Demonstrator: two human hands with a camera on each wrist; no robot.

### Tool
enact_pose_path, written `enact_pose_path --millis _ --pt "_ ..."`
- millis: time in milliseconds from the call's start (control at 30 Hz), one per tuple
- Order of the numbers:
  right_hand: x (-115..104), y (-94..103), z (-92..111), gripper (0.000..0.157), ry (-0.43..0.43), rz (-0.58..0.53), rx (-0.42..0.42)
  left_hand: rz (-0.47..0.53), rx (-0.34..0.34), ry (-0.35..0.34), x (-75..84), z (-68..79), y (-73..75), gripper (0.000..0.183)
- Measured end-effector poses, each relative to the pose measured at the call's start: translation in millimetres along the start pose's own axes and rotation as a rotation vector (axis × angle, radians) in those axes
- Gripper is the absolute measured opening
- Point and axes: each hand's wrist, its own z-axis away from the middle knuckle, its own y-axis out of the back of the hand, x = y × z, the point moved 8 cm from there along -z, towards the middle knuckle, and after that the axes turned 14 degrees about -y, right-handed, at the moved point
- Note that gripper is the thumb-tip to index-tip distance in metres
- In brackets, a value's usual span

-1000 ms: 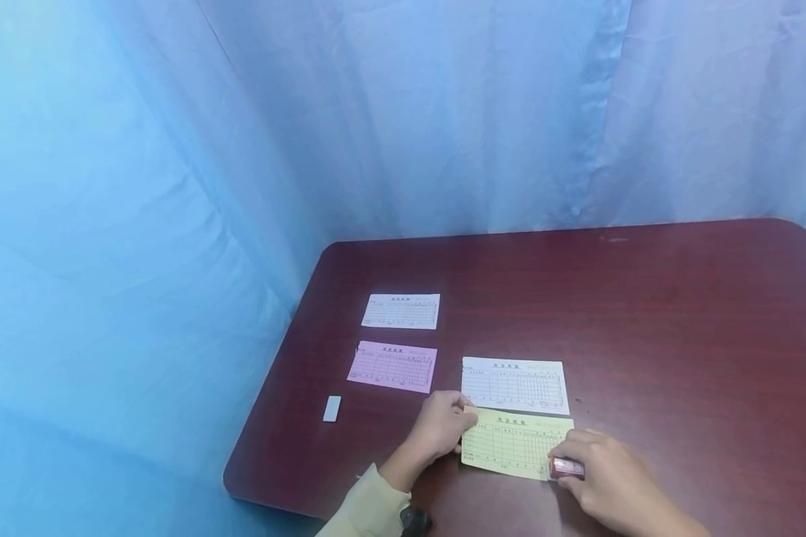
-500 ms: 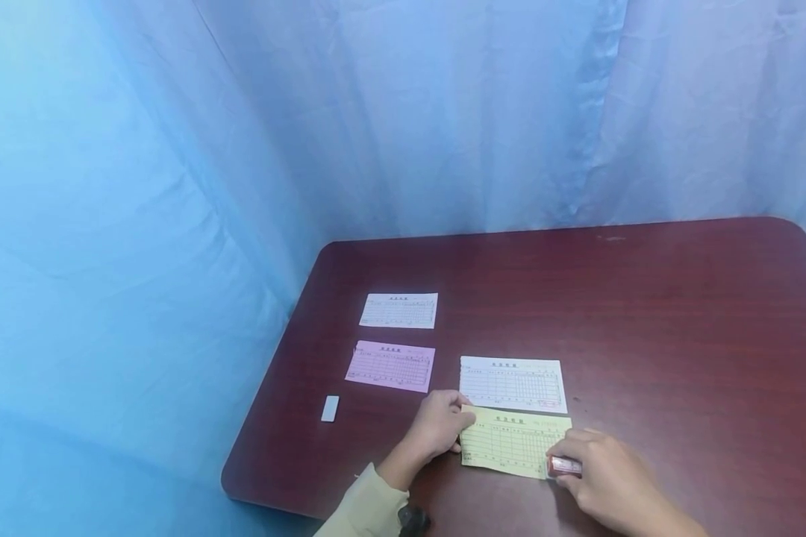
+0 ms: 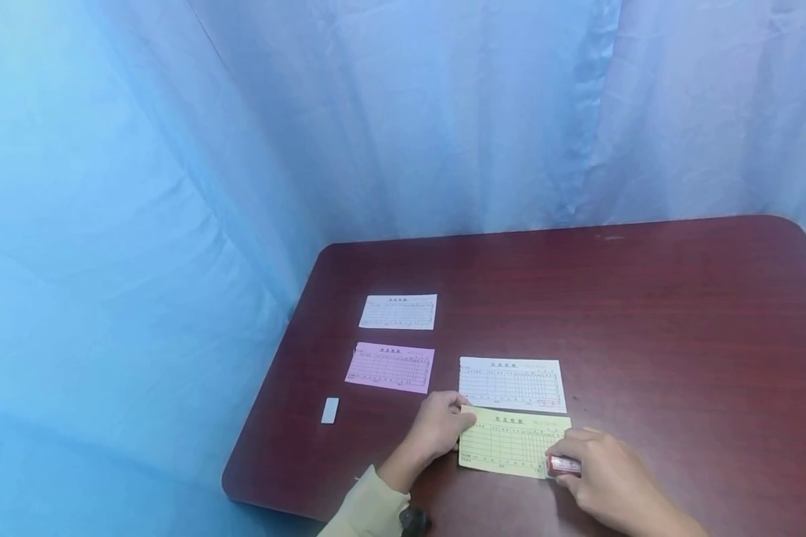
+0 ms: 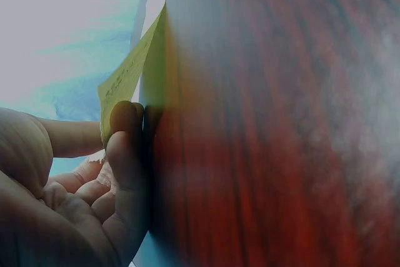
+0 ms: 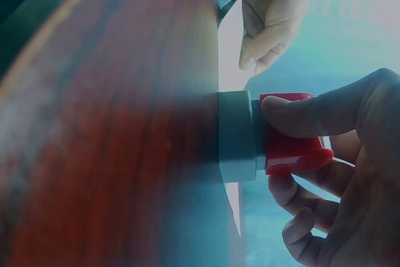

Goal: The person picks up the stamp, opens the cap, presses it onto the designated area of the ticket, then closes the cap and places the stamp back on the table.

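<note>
My left hand [image 3: 436, 424] pinches the left edge of a yellow receipt slip [image 3: 504, 447] between thumb and fingers. In the left wrist view that end of the slip [image 4: 128, 76] is lifted off the table. My right hand [image 3: 604, 470] grips a stamp [image 5: 290, 145] with a red top and grey base. Its base stands on the slip's lower right corner, so the paper beneath is hidden. Just behind the yellow slip lies a white receipt slip [image 3: 510, 384] with a faint red mark at its lower right.
A pink slip [image 3: 391, 368] and another white slip [image 3: 398, 312] lie on the left of the dark red table [image 3: 678, 321]. Nearer the left edge is a small white rectangular piece [image 3: 330, 410]. Blue curtains [image 3: 443, 112] hang behind and to the left.
Both hands keep their hold, and the stamp stays at the same corner of the yellow slip. The head view has shifted only slightly.
</note>
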Motion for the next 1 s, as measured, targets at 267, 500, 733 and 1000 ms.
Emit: enact_pose_path --millis 267,500,733,1000 --pt "-1.5 1.5 0.0 0.04 0.001 0.005 0.005 -0.001 -0.002 -0.005 0.7 0.7 -0.1 0.01" --pt "-1.0 1.0 0.4 0.039 -0.002 0.005 -0.004 0.001 -0.006 -0.009 1.6 0.6 0.2 0.011" --pt "-1.2 2.3 -0.9 0.04 0.054 -0.04 0.022 -0.007 -0.005 -0.018 2.3 -0.2 0.4 0.01" --pt "-0.2 -0.4 -0.4 0.036 0.024 -0.017 -0.035 0.001 -0.016 -0.016 1.9 1.7 -1.2 0.01"
